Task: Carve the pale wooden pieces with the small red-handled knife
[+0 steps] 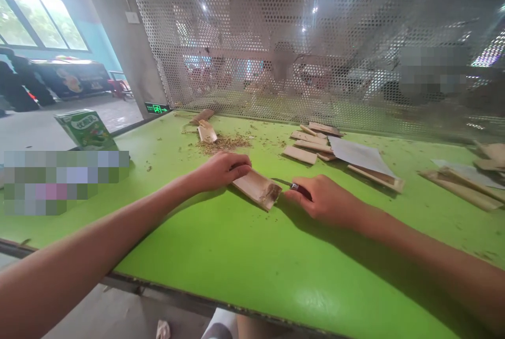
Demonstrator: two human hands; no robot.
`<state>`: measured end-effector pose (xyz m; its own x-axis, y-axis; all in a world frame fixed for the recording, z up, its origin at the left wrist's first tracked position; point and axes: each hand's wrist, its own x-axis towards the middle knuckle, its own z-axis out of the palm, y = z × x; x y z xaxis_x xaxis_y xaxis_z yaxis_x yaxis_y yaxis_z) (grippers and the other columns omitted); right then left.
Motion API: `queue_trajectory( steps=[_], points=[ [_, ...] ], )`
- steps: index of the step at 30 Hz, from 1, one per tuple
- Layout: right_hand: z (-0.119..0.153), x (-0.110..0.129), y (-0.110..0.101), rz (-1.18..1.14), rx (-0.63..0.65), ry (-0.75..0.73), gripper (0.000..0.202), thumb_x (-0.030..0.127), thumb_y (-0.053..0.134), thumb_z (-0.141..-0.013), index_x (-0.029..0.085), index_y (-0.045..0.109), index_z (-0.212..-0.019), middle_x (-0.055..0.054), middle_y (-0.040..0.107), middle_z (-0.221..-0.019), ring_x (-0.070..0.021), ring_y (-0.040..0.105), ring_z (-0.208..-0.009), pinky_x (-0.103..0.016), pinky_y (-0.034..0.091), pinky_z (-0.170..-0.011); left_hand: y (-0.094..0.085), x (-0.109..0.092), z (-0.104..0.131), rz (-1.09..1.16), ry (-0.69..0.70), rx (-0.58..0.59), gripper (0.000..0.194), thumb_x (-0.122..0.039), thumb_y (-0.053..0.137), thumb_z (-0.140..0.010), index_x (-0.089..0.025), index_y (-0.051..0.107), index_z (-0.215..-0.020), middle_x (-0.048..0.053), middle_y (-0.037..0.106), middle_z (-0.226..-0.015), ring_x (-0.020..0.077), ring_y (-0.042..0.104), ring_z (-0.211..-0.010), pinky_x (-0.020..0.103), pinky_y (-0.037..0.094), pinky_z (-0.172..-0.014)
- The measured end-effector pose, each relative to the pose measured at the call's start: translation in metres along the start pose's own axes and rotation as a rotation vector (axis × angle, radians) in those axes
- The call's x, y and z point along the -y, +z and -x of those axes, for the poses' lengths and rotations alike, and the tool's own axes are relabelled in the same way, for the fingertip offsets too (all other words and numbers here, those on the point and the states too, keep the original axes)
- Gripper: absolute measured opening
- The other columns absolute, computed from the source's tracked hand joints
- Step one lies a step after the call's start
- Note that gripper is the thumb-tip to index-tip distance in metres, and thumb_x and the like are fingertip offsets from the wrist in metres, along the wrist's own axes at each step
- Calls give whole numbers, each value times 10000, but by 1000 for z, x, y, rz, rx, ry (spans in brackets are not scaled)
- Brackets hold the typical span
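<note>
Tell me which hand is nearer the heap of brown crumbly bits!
Left: the left hand is just this side of the brown heap; the right hand is farther away, toward the right.

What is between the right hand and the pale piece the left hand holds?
The head view shows a thin dark blade between the right hand and the pale piece; whether it touches is unclear.

Hides one end of the slat (254,187) under the left hand (228,167), much of the knife handle (303,191) inside the right hand (324,198). Shows only blurred shapes (284,63) behind the mesh (236,26).
</note>
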<state>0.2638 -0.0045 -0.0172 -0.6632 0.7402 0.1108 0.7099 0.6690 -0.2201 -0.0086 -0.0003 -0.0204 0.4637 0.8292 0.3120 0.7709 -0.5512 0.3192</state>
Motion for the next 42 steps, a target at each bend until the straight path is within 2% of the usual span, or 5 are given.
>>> queue_trajectory(
  steps=[6, 11, 17, 24, 42],
  points=[
    [0, 3, 6, 118, -30, -13, 376, 458, 393, -953, 187, 553, -748, -32, 611, -636, -122, 425, -516, -284, 189, -519, -3, 4, 1, -40, -3, 27, 412, -495, 456, -912, -195, 675, -1089, 83, 629, -1033, 190, 581, -908, 320, 440, -804],
    [1, 5, 6, 167, -34, -24, 374, 459, 375, -964, 184, 559, -791, -38, 623, -663, -126, 434, -527, -283, 183, -516, -7, -6, 4, 34, 112, 116, 492, -565, 584, -816, -229, 654, -1168, 77, 607, -1125, 219, 547, -1040, 355, 407, -921],
    [0, 6, 6, 201, -20, -32, 415, 484, 349, -969, 177, 580, -812, -39, 611, -647, -129, 432, -521, -282, 177, -514, -6, -10, 5, 119, 91, 154, 321, -382, 607, -853, -204, 668, -1113, 57, 657, -1074, 181, 583, -967, 310, 420, -872],
    [1, 6, 7, 208, -26, -48, 433, 491, 336, -971, 180, 596, -819, -42, 627, -671, -130, 445, -534, -279, 175, -522, -8, -7, 5, 159, 154, 222, 505, -463, 706, -756, -235, 637, -1201, 50, 652, -1092, 183, 583, -965, 291, 414, -856],
    [-2, 15, 11, 270, -9, -18, 555, 518, 212, -986, 174, 620, -833, -72, 642, -664, -137, 489, -497, -295, 186, -495, -6, -9, 4, 156, 135, 193, 454, -430, 715, -755, -241, 668, -1165, 56, 652, -1042, 185, 585, -916, 290, 420, -813]
  ],
)
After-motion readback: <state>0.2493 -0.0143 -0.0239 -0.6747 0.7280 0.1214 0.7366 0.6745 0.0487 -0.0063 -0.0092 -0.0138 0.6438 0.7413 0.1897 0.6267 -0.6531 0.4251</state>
